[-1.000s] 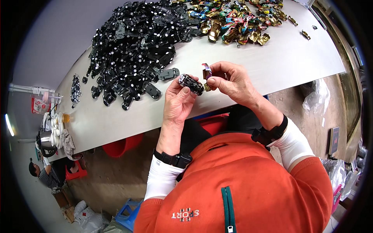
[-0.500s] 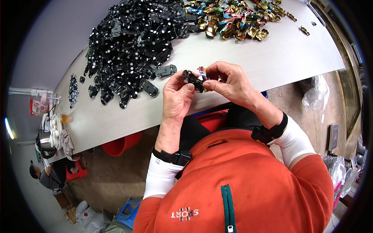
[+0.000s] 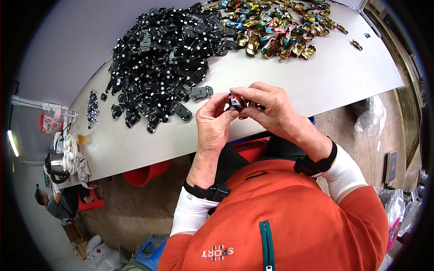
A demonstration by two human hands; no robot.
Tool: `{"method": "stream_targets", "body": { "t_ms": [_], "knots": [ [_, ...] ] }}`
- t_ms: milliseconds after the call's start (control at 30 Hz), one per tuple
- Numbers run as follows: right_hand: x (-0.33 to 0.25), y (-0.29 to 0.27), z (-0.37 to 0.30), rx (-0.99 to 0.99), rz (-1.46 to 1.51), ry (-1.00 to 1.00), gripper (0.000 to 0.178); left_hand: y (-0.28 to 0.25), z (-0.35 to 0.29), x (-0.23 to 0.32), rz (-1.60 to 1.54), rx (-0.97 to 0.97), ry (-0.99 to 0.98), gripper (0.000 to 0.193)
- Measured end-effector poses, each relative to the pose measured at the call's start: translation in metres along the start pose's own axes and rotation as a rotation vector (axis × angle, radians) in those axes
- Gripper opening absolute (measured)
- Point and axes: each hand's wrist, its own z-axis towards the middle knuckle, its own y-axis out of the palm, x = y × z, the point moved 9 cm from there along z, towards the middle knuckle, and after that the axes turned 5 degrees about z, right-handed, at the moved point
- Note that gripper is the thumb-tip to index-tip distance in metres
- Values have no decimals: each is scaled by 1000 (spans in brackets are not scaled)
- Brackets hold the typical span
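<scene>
A small toy car (image 3: 235,102), dark underneath with a red and multicoloured shell, is pinched between my two hands above the table's near edge. My left hand (image 3: 213,124) grips its left end between thumb and fingers. Closed on its right side, my right hand (image 3: 271,105) hides part of it. Two loose grey-black car chassis (image 3: 200,92) lie just left of my hands. Behind them rises a big heap of black chassis with white wheel dots (image 3: 158,67). Gold and coloured car shells (image 3: 271,34) are piled farther back on the right.
A small pile of shiny metal bits (image 3: 93,109) lies at the left of the white table (image 3: 135,147). White cups (image 3: 68,156) and a steel kettle (image 3: 58,166) stand at its left end, near a seated person (image 3: 62,207). Below is a red tub (image 3: 143,175).
The dark chassis and the coloured shell, held tilted before, are now together as one car. My hands have drawn closer around it and shifted slightly lower in view.
</scene>
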Motion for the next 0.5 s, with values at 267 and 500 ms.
{"method": "stream_targets", "body": {
  "t_ms": [267, 500],
  "knots": [
    [-11, 2, -4, -42, -98, 7, 53, 6, 0, 7, 101, -10, 17, 37],
    [28, 6, -5, -118, 464, 440, 59, 16, 0, -4, 80, -103, -252, 31]
  ]
}}
